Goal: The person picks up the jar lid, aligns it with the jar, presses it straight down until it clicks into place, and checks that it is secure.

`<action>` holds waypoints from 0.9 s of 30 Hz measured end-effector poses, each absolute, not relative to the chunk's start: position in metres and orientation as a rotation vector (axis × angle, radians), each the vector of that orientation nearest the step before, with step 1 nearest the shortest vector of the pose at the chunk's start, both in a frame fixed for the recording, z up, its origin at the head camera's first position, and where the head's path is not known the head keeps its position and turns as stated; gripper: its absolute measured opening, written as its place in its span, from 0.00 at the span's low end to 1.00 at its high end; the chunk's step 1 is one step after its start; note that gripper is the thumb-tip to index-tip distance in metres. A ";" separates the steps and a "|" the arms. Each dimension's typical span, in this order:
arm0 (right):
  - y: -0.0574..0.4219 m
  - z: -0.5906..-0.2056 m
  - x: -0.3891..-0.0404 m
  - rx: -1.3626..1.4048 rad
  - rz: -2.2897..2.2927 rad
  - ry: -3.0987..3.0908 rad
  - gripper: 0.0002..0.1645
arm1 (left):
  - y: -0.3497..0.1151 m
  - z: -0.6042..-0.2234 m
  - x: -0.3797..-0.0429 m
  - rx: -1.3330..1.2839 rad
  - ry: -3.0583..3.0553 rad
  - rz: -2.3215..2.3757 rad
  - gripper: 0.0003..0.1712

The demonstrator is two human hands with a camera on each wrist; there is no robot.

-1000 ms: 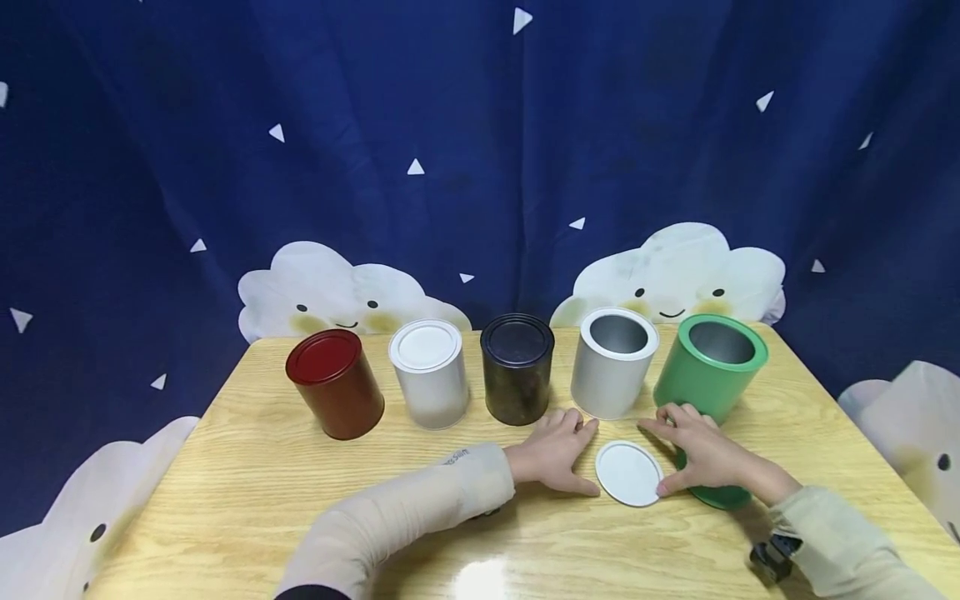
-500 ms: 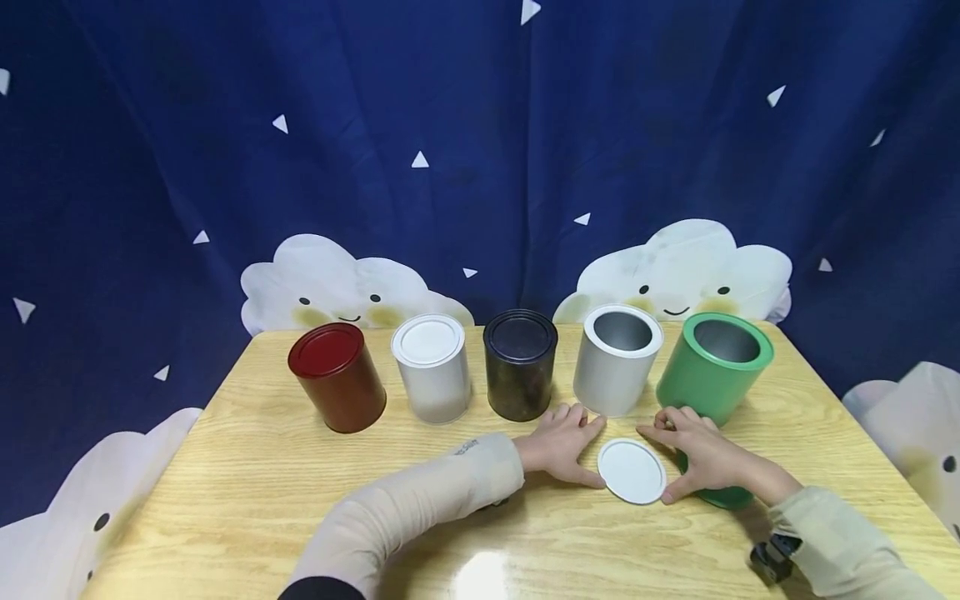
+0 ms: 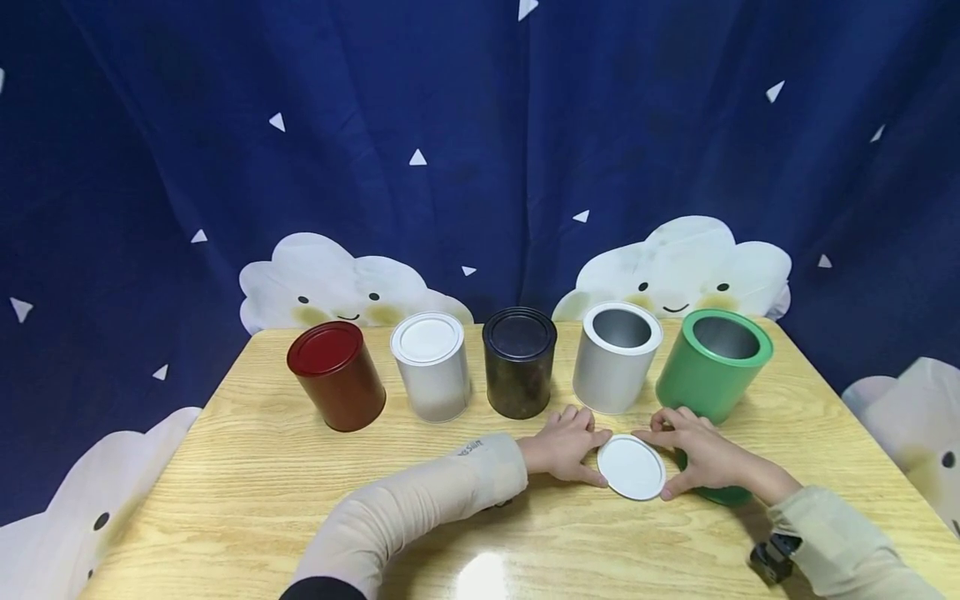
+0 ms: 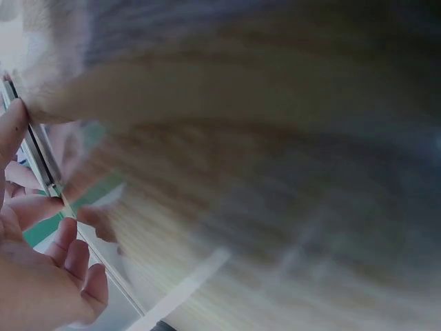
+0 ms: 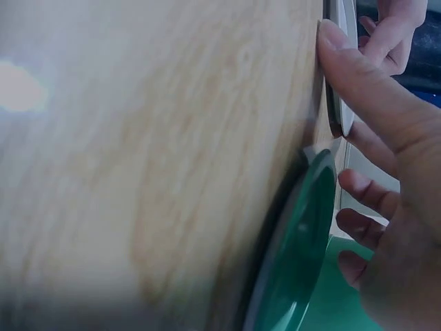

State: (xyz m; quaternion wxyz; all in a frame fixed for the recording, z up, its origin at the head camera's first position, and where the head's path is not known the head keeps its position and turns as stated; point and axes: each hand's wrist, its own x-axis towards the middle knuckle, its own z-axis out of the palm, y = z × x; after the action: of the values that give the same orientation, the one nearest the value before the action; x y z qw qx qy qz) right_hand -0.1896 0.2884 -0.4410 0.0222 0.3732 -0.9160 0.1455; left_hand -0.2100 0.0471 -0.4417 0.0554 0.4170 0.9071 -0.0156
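Note:
A round white can lid [image 3: 632, 467] lies between my two hands on the wooden table. My left hand [image 3: 564, 446] grips its left rim, thumb at the near side and index finger at the far side. Opposite it, my right hand [image 3: 703, 454] grips the right rim the same way. In the right wrist view the lid [image 5: 335, 89] shows edge-on, with the thumb against it. A green lid [image 3: 726, 496] lies partly hidden under my right hand. Behind the hands stand an uncovered white can [image 3: 611, 383] and an uncovered green can [image 3: 701, 383].
To the left in the same row stand a lidded black can [image 3: 517, 383], a lidded white can [image 3: 435, 387] and a lidded dark red can [image 3: 343, 392]. A blue curtain [image 3: 450, 100] with white clouds hangs behind the table [image 3: 247, 500].
The fingers of both hands have closed in on the white lid's rim, with the index fingers coming inward along its far side. The cans have stayed in place.

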 end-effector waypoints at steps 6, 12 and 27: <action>0.289 -0.442 -0.190 1.168 0.487 -2.842 0.50 | 0.048 -0.441 -0.209 1.261 2.757 -0.067 0.37; 0.290 -0.442 -0.191 1.184 0.528 -2.871 0.50 | 0.048 -0.441 -0.210 1.261 2.743 -0.052 0.37; 0.293 -0.430 -0.191 1.296 0.585 -2.707 0.47 | 0.041 -0.432 -0.214 1.319 2.666 0.133 0.37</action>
State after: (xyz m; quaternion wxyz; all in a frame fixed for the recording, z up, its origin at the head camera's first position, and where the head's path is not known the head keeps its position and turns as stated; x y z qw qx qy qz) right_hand -0.1911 0.2928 -0.4299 0.0419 0.4234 -0.8846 0.1911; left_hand -0.2142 0.0413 -0.4325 0.0819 0.4415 0.8924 0.0444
